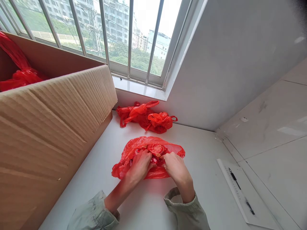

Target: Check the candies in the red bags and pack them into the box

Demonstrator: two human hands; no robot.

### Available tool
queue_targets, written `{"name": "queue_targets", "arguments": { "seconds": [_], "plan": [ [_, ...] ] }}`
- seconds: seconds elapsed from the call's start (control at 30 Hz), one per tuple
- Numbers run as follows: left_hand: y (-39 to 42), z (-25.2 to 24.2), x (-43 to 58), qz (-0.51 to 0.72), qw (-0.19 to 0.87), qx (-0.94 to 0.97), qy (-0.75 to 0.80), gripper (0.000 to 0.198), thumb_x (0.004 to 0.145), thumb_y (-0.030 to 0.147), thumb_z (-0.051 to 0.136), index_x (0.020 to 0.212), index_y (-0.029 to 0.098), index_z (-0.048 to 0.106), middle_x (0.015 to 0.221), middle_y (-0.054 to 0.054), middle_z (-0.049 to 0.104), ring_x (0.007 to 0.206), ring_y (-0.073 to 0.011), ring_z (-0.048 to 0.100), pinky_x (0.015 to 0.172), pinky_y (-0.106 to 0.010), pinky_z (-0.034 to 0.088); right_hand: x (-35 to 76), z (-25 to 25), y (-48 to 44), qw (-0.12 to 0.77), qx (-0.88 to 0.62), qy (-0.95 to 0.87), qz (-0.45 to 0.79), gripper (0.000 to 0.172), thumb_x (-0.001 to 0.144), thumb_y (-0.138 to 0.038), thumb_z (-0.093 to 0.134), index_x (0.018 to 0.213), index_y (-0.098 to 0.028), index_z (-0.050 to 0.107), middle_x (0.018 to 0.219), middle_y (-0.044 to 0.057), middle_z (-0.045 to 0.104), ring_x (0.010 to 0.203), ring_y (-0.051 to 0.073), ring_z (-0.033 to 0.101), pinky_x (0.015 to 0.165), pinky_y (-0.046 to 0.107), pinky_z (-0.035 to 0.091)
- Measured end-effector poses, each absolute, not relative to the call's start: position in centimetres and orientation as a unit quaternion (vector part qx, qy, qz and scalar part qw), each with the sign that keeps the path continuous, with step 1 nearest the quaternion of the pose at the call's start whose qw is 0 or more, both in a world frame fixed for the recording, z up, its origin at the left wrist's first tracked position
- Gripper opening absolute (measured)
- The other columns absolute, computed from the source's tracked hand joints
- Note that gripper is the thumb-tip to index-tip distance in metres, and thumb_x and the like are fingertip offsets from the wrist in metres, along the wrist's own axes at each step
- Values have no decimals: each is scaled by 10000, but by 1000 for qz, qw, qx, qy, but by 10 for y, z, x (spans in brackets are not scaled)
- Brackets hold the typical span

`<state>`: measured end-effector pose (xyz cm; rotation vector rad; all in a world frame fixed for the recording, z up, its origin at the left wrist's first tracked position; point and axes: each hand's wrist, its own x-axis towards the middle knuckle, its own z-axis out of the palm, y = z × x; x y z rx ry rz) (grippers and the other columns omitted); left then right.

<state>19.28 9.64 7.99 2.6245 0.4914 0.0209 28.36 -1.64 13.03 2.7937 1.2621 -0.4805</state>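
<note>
An opened red plastic bag (148, 175) lies spread on the white table, with small red patterned packets (157, 150) inside it. My left hand (143, 163) reaches into the bag from the left, its fingers curled down among the packets; what the fingertips touch is hidden. At the bag's right part is my right hand (173, 162), its fingers bent inward beside the packets, with the fingertips partly hidden by the contents. Whether either hand grips a packet cannot be made out.
Knotted red bags (159, 119) rest against the wall behind. A large cardboard box (55, 118) with red bags inside stands at the left. Paper (251, 195) with two pens (233, 177) lies at the right, and a barred window is at the back.
</note>
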Motion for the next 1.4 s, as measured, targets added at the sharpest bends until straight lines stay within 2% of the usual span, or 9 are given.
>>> {"name": "queue_targets", "arguments": {
  "seconds": [0.17,0.27,0.47,0.6,0.8,1.0,1.13,1.27,1.4],
  "plan": [
    [88,72,196,6,226,954,196,180,879,166,560,1037,112,626,1102,-189,626,1058,-353,555,870,-452,433,284,128,-18,8,892,426,-150,402,838,-1,449,1036,-227,717,944,73,741,872,197,654,601,275,313],
    [86,68,197,16,233,951,202,271,811,110,593,1081,110,612,1133,-191,611,1085,-366,544,878,-463,431,286,126,-18,7,893,424,-151,360,812,-17,489,1015,-213,712,945,79,733,875,209,647,598,274,308],
    [99,82,195,73,290,935,191,150,728,56,562,837,139,623,936,-109,604,847,-259,586,703,-331,440,293,136,-26,-52,892,426,-141,200,848,-138,531,925,-214,699,818,43,704,748,181,615,619,263,332],
    [114,96,190,122,357,911,165,166,776,120,550,908,145,648,864,-55,623,807,-211,591,717,-299,440,294,145,-35,-175,882,418,-128,240,837,-179,548,1023,-252,682,697,-2,637,663,162,559,630,252,351],
    [121,111,187,166,480,848,152,189,799,242,576,964,166,629,914,-33,680,792,-188,629,667,-266,473,294,142,-36,-165,882,414,-155,220,729,-95,550,858,-224,674,686,3,625,622,162,531,577,257,322],
    [117,125,184,50,650,751,109,321,870,453,591,986,165,671,841,-23,645,681,-143,542,548,-220,380,296,146,-34,-293,859,411,-86,419,846,-192,548,1256,-264,597,989,45,706,886,204,631,766,290,427],
    [120,123,183,60,641,760,86,380,935,490,481,796,162,614,736,11,524,635,-124,448,558,-222,350,300,147,-35,-344,820,445,-103,190,864,-233,555,906,-272,736,922,28,707,841,185,628,777,272,437],
    [125,119,184,77,622,775,74,414,947,467,480,657,171,471,662,35,386,608,-116,358,547,-229,293,304,147,-40,-362,803,449,-151,225,885,-301,532,775,-238,718,733,11,677,716,174,591,670,254,427],
    [124,122,184,68,633,770,41,326,915,461,567,783,164,589,709,22,467,620,-113,383,536,-227,282,310,149,-45,-368,784,452,-213,302,912,-362,495,713,-198,653,664,-13,600,627,140,491,584,237,356]
  ]
}}
